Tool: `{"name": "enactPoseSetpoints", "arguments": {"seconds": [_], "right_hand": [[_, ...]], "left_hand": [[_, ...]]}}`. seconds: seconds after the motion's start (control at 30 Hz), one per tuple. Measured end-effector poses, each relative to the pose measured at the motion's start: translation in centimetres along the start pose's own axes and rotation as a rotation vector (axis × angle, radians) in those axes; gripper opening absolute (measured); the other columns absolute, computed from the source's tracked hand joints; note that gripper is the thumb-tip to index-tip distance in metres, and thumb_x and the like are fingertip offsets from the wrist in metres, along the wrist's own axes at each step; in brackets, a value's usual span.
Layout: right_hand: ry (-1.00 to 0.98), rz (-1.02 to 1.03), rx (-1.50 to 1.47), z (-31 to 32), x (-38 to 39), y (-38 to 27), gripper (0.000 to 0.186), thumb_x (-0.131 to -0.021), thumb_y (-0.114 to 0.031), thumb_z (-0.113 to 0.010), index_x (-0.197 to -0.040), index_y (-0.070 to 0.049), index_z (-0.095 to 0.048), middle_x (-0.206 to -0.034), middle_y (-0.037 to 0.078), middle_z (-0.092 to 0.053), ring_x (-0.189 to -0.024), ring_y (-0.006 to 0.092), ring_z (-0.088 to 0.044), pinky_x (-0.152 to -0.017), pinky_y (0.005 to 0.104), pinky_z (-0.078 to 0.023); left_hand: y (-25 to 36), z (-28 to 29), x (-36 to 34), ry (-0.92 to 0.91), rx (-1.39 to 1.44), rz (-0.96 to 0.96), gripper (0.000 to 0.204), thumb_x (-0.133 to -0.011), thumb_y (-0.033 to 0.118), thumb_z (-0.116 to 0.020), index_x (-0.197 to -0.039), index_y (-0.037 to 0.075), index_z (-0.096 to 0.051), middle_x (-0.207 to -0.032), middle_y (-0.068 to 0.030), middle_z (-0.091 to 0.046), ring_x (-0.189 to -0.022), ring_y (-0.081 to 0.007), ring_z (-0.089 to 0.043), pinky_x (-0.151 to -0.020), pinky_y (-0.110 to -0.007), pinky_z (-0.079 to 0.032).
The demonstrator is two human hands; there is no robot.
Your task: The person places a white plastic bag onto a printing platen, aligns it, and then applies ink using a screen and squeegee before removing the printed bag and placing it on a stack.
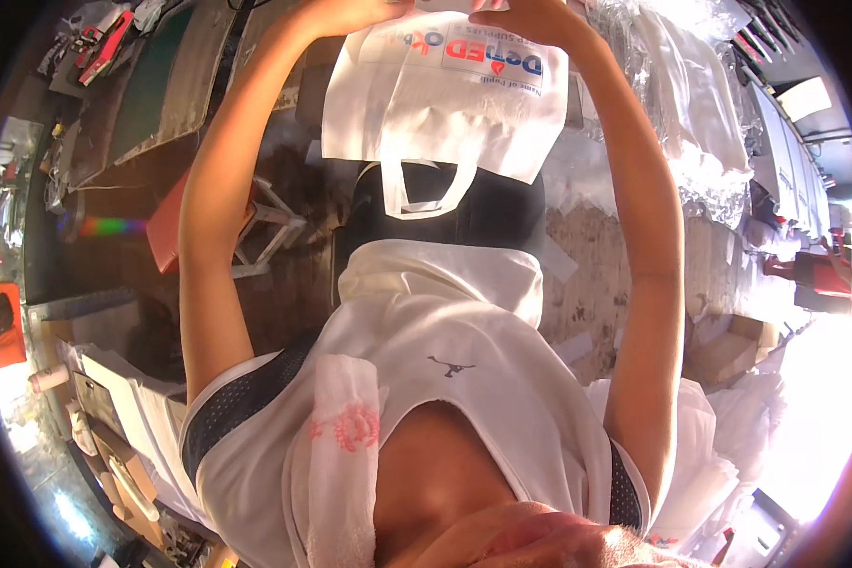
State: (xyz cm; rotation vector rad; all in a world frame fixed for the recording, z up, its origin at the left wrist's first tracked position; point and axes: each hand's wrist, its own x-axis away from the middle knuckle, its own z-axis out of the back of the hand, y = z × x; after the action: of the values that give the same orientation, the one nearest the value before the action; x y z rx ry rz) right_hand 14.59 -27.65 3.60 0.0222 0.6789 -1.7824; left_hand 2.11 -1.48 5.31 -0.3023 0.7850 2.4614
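Observation:
A white fabric tote bag (426,104) with red and blue print hangs at the top of the view, over my lap. Its loop handle (459,194) droops toward me. Both my arms reach forward around it. At the bag's far left side, my left hand (364,11) is closed on its edge. My right hand (530,21) grips the far right part, fingertips pressed against the cloth. The top border of the picture cuts off part of both hands. Between them lies a small pale patch whose kind I cannot make out.
Clear plastic wrap (719,170) covers white material at the far right. A cardboard box (729,346) sits below it, near more white bags (686,473). On the left are a red-seated stool (166,227), a green board (161,85) and stacked sheets (123,398).

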Motion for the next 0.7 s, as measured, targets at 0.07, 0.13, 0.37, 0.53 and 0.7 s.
{"name": "enactPoseSetpoints", "arguments": {"seconds": [0.07, 0.13, 0.37, 0.53, 0.7], "right_hand": [[-0.032, 0.043, -0.029, -0.4, -0.9, 0.7, 0.021, -0.085, -0.016, -0.077, -0.103, -0.006, -0.072, -0.088, 0.012, -0.073, -0.085, 0.0311, -0.071, -0.080, 0.0381, -0.056], [-0.065, 0.055, -0.009, -0.5, -1.0, 1.2, 0.015, -0.085, -0.017, -0.075, -0.096, -0.007, -0.073, -0.086, 0.012, -0.073, -0.083, 0.0310, -0.071, -0.078, 0.0380, -0.056], [0.075, 0.091, 0.280, -0.7, -1.3, 0.0, 0.012, -0.087, -0.020, -0.070, -0.089, -0.009, -0.073, -0.087, 0.016, -0.072, -0.083, 0.0351, -0.071, -0.075, 0.0427, -0.054], [-0.175, 0.057, 0.735, -5.6, 7.4, -17.5, 0.010, -0.079, -0.012, -0.069, -0.089, -0.010, -0.070, -0.091, 0.007, -0.067, -0.093, 0.0247, -0.066, -0.086, 0.0401, -0.053], [-0.491, 0.224, 0.013, -3.3, 15.5, -26.3, 0.017, -0.081, -0.014, -0.072, -0.097, -0.009, -0.068, -0.094, 0.004, -0.065, -0.098, 0.0240, -0.065, -0.086, 0.0373, -0.051]], "left_hand": [[-0.1, 1.1, -0.6, -0.092, 0.072, 0.055, 0.022, -0.087, 0.001, -0.066, -0.109, 0.000, -0.069, -0.095, -0.0101, -0.072, -0.088, -0.0173, -0.068, -0.080, -0.034, -0.054], [-0.8, 1.6, -1.2, -0.185, 0.185, 0.055, 0.020, -0.093, 0.008, -0.066, -0.112, 0.000, -0.070, -0.094, -0.0058, -0.071, -0.086, -0.0145, -0.066, -0.079, -0.032, -0.053], [-6.7, -2.1, -5.8, -0.192, 0.187, 0.238, 0.029, -0.101, 0.025, -0.065, -0.110, -0.001, -0.075, -0.095, -0.0068, -0.074, -0.086, -0.0164, -0.068, -0.077, -0.034, -0.056], [-6.5, -3.7, -7.7, -0.240, -0.071, 0.087, 0.024, -0.095, 0.018, -0.062, -0.103, 0.004, -0.080, -0.094, -0.0149, -0.079, -0.087, -0.0257, -0.075, -0.080, -0.038, -0.057], [-5.9, -4.5, -6.2, -0.159, -0.111, 0.093, 0.026, -0.097, 0.022, -0.063, -0.106, 0.004, -0.079, -0.102, -0.0158, -0.078, -0.093, -0.0283, -0.075, -0.084, -0.040, -0.057]]}}
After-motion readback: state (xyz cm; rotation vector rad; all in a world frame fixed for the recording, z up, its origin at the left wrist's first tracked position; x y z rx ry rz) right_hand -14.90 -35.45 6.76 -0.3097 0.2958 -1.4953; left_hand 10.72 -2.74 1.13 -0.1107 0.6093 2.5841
